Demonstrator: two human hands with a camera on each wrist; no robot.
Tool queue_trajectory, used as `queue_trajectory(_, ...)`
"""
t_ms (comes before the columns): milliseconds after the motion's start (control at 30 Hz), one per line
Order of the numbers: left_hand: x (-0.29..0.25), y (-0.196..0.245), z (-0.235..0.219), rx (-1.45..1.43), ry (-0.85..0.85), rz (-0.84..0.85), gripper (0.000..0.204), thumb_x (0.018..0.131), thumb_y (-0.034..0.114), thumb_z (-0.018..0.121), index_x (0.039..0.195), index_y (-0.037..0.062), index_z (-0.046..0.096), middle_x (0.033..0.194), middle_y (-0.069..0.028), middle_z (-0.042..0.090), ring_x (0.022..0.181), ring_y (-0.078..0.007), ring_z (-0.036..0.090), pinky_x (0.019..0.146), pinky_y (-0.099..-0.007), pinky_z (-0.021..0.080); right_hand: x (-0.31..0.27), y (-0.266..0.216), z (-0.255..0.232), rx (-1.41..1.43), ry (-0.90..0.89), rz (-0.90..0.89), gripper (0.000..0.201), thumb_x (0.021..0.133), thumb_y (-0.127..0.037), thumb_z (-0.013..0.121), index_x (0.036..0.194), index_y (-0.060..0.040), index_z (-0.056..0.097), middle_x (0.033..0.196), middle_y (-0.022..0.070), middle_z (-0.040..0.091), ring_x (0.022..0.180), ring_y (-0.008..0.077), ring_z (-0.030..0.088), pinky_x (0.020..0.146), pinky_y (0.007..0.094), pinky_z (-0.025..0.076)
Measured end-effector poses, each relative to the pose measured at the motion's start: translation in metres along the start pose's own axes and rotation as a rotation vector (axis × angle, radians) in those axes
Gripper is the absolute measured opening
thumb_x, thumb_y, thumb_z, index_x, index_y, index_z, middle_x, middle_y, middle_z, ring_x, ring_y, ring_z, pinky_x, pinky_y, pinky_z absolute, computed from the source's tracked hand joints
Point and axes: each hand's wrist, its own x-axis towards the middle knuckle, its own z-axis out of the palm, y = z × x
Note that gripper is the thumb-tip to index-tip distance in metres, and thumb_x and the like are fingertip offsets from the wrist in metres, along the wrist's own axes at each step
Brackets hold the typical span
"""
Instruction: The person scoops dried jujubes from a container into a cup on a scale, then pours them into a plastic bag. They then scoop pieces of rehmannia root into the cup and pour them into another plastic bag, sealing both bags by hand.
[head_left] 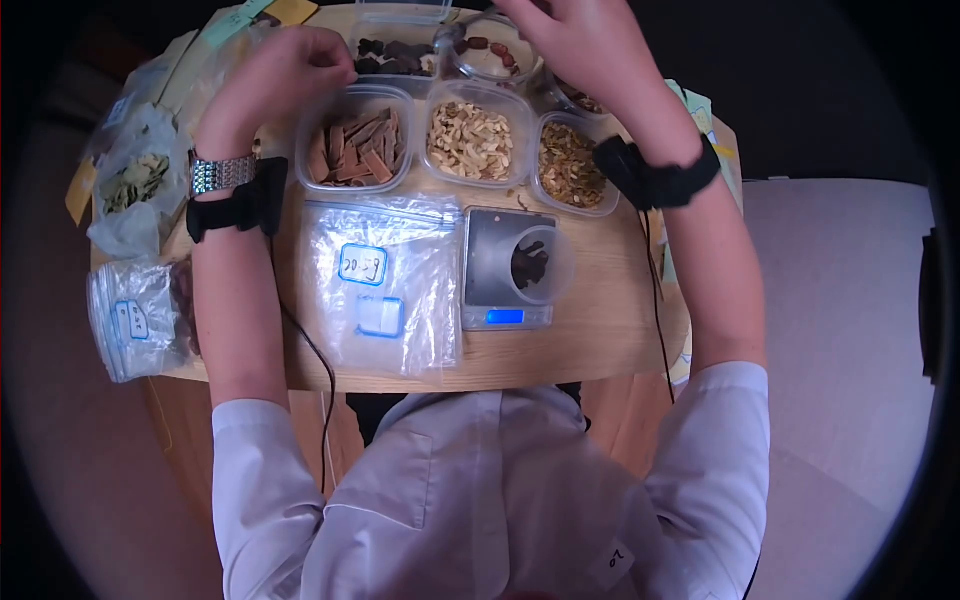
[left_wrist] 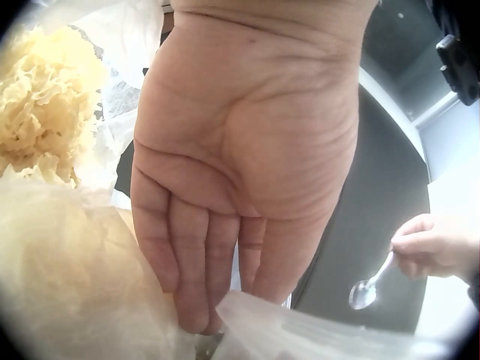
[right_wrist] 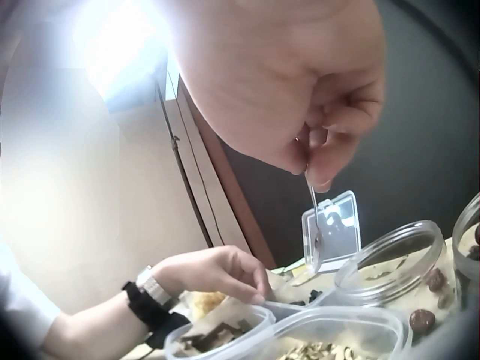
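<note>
My left hand (head_left: 285,80) is at the left side of a clear container of dark pieces (head_left: 395,58), its fingers loosely bent. In the left wrist view, the fingertips of this hand (left_wrist: 225,187) are beside a translucent rim (left_wrist: 300,330), partly hidden. Above the back containers, my right hand (head_left: 570,30) is cut off by the top edge in the head view. The right wrist view shows that hand (right_wrist: 315,105) pinching the handle of a clear spoon (right_wrist: 317,240). The spoon (left_wrist: 363,295) hangs bowl down, above the open containers.
Containers of reddish-brown strips (head_left: 355,145), pale slices (head_left: 472,140) and brownish pieces (head_left: 572,165) stand in front. A scale (head_left: 490,262) bears a round cup (head_left: 555,265); beside it lie zip bags (head_left: 385,300). More bags (head_left: 135,190) line the left side.
</note>
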Motion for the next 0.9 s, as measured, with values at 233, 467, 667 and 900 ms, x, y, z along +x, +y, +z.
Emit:
queue_trajectory(233, 0.003, -0.003, -0.003, 0.008, -0.069, -0.024, 0.006, 0.095, 0.007, 0.073, 0.098, 0.0019, 0.075, 0.088, 0.0, 0.074, 0.085, -0.007, 0.067, 0.079, -0.0259, 0.054, 0.026, 0.014, 0.05, -0.199, -0.09, -0.101, 0.024, 0.095, -0.02, 0.066, 0.086, -0.0007, 0.078, 0.082, 0.024, 0.072, 0.082, 0.0445, 0.072, 0.077, 0.0534, 0.058)
queue_trajectory(467, 0.003, 0.0, -0.004, 0.045, -0.068, -0.042, 0.008, 0.096, 0.01, 0.073, 0.098, 0.0023, 0.075, 0.087, -0.0004, 0.074, 0.083, -0.0074, 0.067, 0.078, -0.0266, 0.054, 0.039, 0.014, 0.053, 0.045, -0.364, 0.158, 0.024, 0.092, -0.019, 0.066, 0.088, 0.0015, 0.078, 0.083, 0.0242, 0.074, 0.081, 0.0393, 0.075, 0.078, 0.0469, 0.059)
queue_trajectory(667, 0.0, 0.009, -0.003, 0.077, -0.022, -0.044, 0.01, 0.095, 0.011, 0.073, 0.098, 0.003, 0.077, 0.087, -0.0019, 0.076, 0.082, -0.0102, 0.068, 0.077, -0.0284, 0.054, 0.039, -0.008, 0.042, 0.229, -0.514, 0.431, 0.024, 0.093, -0.021, 0.068, 0.093, 0.0008, 0.079, 0.079, 0.022, 0.073, 0.075, 0.0355, 0.075, 0.071, 0.0428, 0.057)
queue_trajectory(900, -0.003, 0.011, -0.005, 0.036, 0.014, -0.035, 0.01, 0.091, 0.013, 0.076, 0.094, 0.0033, 0.078, 0.086, -0.0084, 0.078, 0.078, -0.0169, 0.072, 0.075, -0.0324, 0.056, 0.034, 0.042, 0.07, 0.452, -0.546, 0.449, 0.03, 0.102, -0.024, 0.068, 0.086, -0.0001, 0.077, 0.07, 0.0017, 0.073, 0.058, 0.0068, 0.065, 0.059, 0.0249, 0.053)
